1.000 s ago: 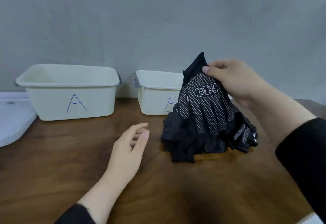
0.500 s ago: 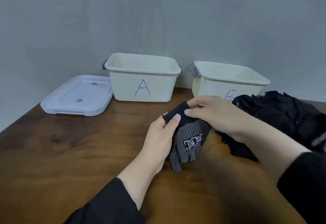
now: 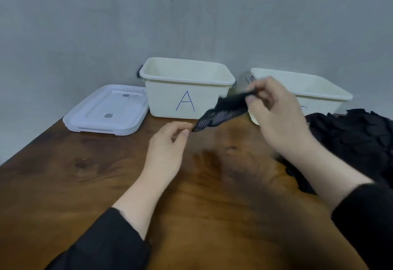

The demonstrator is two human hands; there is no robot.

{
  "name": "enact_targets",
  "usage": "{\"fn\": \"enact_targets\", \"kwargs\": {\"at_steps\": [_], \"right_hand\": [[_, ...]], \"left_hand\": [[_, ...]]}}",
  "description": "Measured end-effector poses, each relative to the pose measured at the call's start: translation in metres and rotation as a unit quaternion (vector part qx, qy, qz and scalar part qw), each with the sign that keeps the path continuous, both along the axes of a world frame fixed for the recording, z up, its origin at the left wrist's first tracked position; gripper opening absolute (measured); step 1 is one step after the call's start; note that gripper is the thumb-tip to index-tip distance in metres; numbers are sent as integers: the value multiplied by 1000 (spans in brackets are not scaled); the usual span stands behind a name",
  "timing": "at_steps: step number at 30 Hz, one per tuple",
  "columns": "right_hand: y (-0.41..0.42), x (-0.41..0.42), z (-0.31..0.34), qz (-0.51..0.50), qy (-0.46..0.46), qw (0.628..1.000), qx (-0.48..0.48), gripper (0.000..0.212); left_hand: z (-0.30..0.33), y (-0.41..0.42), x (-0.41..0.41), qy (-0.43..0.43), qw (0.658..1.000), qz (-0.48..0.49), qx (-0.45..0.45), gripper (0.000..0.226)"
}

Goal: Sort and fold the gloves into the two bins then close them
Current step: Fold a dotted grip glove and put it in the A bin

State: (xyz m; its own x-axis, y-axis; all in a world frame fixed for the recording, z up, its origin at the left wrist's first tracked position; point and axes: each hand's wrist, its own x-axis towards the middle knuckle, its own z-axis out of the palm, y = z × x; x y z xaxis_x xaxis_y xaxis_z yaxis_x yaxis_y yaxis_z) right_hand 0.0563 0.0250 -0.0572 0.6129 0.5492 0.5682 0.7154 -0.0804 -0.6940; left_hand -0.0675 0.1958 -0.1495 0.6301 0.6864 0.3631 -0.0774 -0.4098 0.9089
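Observation:
My right hand (image 3: 274,112) pinches the cuff end of a black glove with white grip dots (image 3: 221,113), held in the air in front of the gap between the two cream bins. Bin A (image 3: 187,88) stands open at the back centre; bin B (image 3: 319,93) stands open to its right, partly hidden by my right hand. My left hand (image 3: 168,148) hovers just below the glove's hanging fingertips, fingers loosely curled and holding nothing. A heap of black gloves (image 3: 353,140) lies on the table at the right.
A white lid (image 3: 106,110) lies flat on the wooden table (image 3: 85,174) left of bin A, seemingly stacked on a second one. A grey wall rises right behind the bins. The table's left edge runs diagonally at the far left.
The glove has been lifted from the table towards the bins by my right hand. My left hand has let go of it and now hangs below its fingertips.

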Motion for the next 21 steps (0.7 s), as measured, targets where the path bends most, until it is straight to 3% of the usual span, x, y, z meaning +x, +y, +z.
{"fn": "enact_targets", "kwargs": {"at_steps": [3, 6, 9, 16, 21], "right_hand": [[-34, -8, -71, 59, -24, 981, -181, 17], [-58, -11, -113, 113, -46, 943, -308, 21], [-59, -14, -112, 90, -19, 956, -278, 35], [-53, -19, -120, 87, -114, 938, -317, 33], [-50, -27, -118, 100, -150, 936, -303, 36]], "left_hand": [[-4, 16, -5, 49, 995, 58, 66, 25], [-5, 15, -7, 108, 986, 29, 120, 26], [-8, 4, -4, 152, 971, -56, 175, 25], [-21, 0, -1, 285, 907, -175, 257, 27], [-20, -2, -2, 261, 913, -188, 251, 45]]}}
